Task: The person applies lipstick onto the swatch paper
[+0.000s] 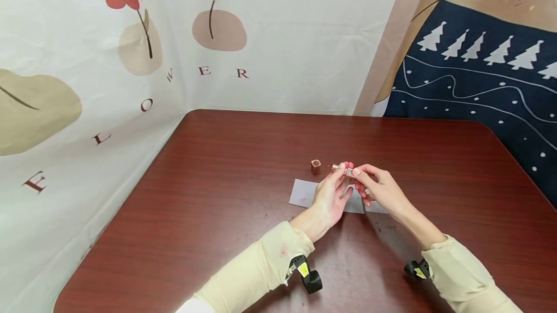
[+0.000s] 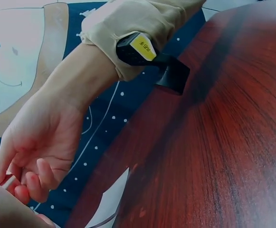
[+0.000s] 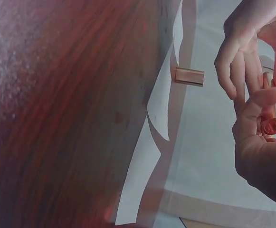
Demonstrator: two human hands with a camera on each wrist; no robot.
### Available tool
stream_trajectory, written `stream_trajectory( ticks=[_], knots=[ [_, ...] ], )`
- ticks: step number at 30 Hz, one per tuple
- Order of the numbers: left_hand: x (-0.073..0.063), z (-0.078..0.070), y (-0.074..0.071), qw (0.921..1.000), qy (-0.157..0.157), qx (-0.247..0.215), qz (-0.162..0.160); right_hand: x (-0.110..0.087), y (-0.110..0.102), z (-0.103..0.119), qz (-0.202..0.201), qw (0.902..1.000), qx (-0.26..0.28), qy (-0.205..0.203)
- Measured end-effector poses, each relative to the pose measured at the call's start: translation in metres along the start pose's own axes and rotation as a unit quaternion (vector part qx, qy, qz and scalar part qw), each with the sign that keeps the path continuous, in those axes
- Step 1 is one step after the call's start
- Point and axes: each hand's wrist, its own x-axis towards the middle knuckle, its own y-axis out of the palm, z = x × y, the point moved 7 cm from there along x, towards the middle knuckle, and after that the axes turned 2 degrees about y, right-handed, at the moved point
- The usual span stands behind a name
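A slim rose-gold lipstick (image 1: 349, 171) is held between both hands above the table, its far end pointing left. My left hand (image 1: 327, 201), palm turned up, pinches the tube between thumb and fingers. The right hand (image 1: 385, 192) pinches the lipstick's other end with its thumb and forefinger; the remaining fingers curl below. In the right wrist view, the shiny copper end of the lipstick (image 3: 272, 126) shows between the fingers. A square rose-gold cap (image 1: 315, 167) stands on the table just beyond the left hand.
White paper pieces (image 1: 303, 193) lie on the table under the hands, with edges lifted in the right wrist view. The dark red wooden table (image 1: 217, 168) meets a printed white cloth (image 1: 283, 61) at the back and left. A navy cloth (image 1: 478, 81) hangs at the right.
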Motion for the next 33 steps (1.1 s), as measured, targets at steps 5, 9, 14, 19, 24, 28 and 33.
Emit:
stream_trajectory(
  ticks=[5,9,14,19,24,28,33],
  knots=[
    [-0.001,0.000,-0.003,1.0000,-0.002,0.003,0.001,0.000,0.005,-0.005,0.002,0.9998,0.014,0.014],
    [-0.002,0.001,-0.005,1.0000,-0.004,0.003,0.004,0.001,0.010,-0.008,0.015,0.9989,0.036,0.025],
    [-0.002,0.001,-0.006,0.9999,-0.006,0.002,0.009,0.001,0.012,-0.009,0.024,0.9978,0.056,0.028],
    [-0.001,0.001,-0.004,0.9999,-0.006,-0.002,0.013,0.000,0.008,-0.006,0.017,0.9992,0.036,0.005],
    [0.001,0.000,0.000,0.9996,0.000,0.000,0.029,0.000,0.005,-0.004,-0.008,0.9997,0.014,-0.018],
    [0.003,0.001,0.001,0.9998,0.000,0.001,0.018,0.000,0.004,-0.006,-0.009,0.9995,0.026,-0.018],
    [0.003,0.001,0.002,0.9998,0.003,0.005,0.017,0.000,0.004,-0.009,-0.004,0.9990,0.039,-0.022]
  ],
)
